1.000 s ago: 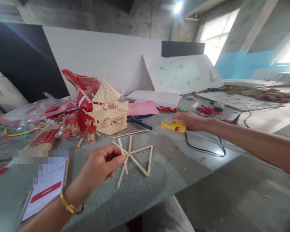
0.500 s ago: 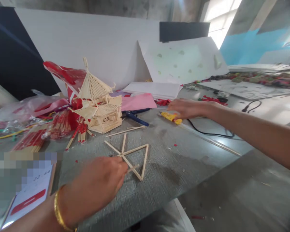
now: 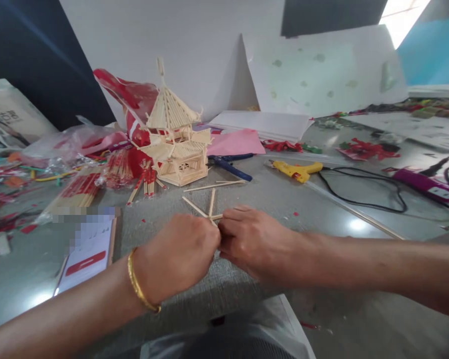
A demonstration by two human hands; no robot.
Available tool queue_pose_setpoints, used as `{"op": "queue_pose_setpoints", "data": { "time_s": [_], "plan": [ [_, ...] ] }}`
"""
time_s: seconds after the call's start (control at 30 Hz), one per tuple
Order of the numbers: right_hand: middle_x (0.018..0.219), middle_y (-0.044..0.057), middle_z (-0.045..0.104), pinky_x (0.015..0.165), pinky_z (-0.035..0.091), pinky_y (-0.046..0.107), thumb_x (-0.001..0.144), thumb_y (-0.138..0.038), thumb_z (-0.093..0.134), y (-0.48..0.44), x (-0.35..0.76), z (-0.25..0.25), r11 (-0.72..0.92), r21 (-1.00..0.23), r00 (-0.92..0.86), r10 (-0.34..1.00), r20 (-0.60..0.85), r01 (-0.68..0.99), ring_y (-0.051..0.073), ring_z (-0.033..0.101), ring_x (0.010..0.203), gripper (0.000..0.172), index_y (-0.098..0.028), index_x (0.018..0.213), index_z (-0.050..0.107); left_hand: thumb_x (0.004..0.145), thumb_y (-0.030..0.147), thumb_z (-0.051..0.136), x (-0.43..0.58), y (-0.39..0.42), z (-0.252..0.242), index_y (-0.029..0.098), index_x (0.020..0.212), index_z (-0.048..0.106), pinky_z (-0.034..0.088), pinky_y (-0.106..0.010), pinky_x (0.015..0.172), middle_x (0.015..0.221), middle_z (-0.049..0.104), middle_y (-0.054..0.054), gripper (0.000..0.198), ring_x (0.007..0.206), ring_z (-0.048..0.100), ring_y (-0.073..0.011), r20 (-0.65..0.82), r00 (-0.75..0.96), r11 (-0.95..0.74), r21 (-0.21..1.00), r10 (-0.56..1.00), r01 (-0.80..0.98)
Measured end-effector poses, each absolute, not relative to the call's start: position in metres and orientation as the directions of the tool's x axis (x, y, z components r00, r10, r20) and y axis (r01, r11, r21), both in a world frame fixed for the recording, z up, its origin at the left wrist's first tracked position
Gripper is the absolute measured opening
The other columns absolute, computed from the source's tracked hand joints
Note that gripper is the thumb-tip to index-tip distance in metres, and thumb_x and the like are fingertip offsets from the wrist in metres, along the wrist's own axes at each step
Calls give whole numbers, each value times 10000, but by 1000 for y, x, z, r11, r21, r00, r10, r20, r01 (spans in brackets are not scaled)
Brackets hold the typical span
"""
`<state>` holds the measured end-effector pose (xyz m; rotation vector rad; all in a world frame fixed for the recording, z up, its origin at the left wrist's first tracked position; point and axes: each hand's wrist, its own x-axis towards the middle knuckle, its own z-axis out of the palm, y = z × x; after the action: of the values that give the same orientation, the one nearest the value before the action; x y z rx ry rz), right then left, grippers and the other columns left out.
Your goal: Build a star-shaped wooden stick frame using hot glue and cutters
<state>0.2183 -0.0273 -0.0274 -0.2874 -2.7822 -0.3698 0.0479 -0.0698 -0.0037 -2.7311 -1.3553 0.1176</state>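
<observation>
My left hand [image 3: 183, 252], with a gold bangle [image 3: 134, 279] at its wrist, is closed over the near part of a star-shaped frame of wooden sticks [image 3: 211, 204]. The stick that showed in its fingers half a second ago is now hidden. Meeting it fingertip to fingertip, my right hand [image 3: 256, 242] is closed too; what its fingers grip is out of sight. Only the far arms of the frame show beyond my knuckles. Behind it lie loose sticks [image 3: 205, 187]. The yellow glue gun [image 3: 297, 170] rests on the table, apart from my hands.
A stick-built pagoda model [image 3: 181, 162] stands at the back, beside blue-handled pliers [image 3: 234, 168] and pink paper [image 3: 235, 143]. Bundled sticks [image 3: 75, 187] and a phone [image 3: 88, 254] are to the left. A black cord [image 3: 362, 199] and a purple device [image 3: 422, 187] lie at right.
My right hand has left the glue gun and come to my left hand over the frame. The view has turned, shifting the background rightward. My left hand stays closed at the frame.
</observation>
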Motion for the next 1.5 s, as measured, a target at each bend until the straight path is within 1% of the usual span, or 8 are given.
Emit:
{"op": "queue_pose_setpoints", "data": {
  "time_s": [0.13,0.33,0.47,0.53,0.63,0.7,1.2,1.5],
  "plan": [
    [636,36,517,594,243,326,865,-84,474,-38,214,-30,896,295,-835,134,534,333,165,406,649,281,-151,603,551,742,80,472,45,-72,-4,161,634,593,359,-280,436,592,633,-61,181,508,583,-194,58,615,-606,-120,786,786],
    [615,38,513,603,238,326,881,-103,468,-45,210,-32,886,332,-858,127,498,324,164,405,651,295,-144,609,575,763,119,481,45,-69,-3,144,651,626,377,-276,485,612,649,-72,184,546,588,-185,-1,563,-562,-50,827,826],
    [665,51,543,646,271,330,859,-126,495,-46,213,-35,901,300,-907,192,375,315,171,433,689,230,-141,651,591,841,199,465,31,-63,1,167,725,657,391,-267,575,707,683,-42,226,662,617,-176,39,527,-527,135,849,839],
    [677,52,545,660,281,333,841,-139,512,-48,215,-37,917,256,-926,223,306,306,171,437,692,205,-145,649,582,852,251,476,22,-59,1,182,763,663,381,-247,574,684,679,-6,218,623,611,-144,34,457,-448,267,889,853],
    [676,49,546,660,286,332,824,-155,530,-51,217,-38,929,196,-936,269,226,314,169,436,684,176,-149,655,578,831,346,498,15,-56,-10,162,758,633,372,-222,517,566,637,20,239,467,568,-104,-102,310,-232,458,945,858],
    [680,51,549,658,289,336,815,-171,539,-53,217,-39,936,172,-944,277,181,308,172,437,682,160,-151,664,587,808,365,505,14,-56,-20,155,750,610,377,-220,502,532,628,17,242,449,571,-112,-166,259,-141,511,952,848],
    [683,62,573,647,341,364,752,-214,606,-53,205,-38,930,215,-953,302,10,297,199,486,677,115,-158,652,620,769,283,462,19,-57,-39,152,685,571,425,-203,435,486,638,-21,190,414,597,-139,-249,270,-67,607,930,792],
    [711,72,584,662,360,380,757,-200,580,-53,203,-38,931,202,-949,315,-18,305,213,509,709,102,-157,691,644,763,247,483,22,-59,-32,160,645,615,432,-248,566,460,619,-13,197,513,606,-159,-185,243,-124,495,952,860]
  ]
}}
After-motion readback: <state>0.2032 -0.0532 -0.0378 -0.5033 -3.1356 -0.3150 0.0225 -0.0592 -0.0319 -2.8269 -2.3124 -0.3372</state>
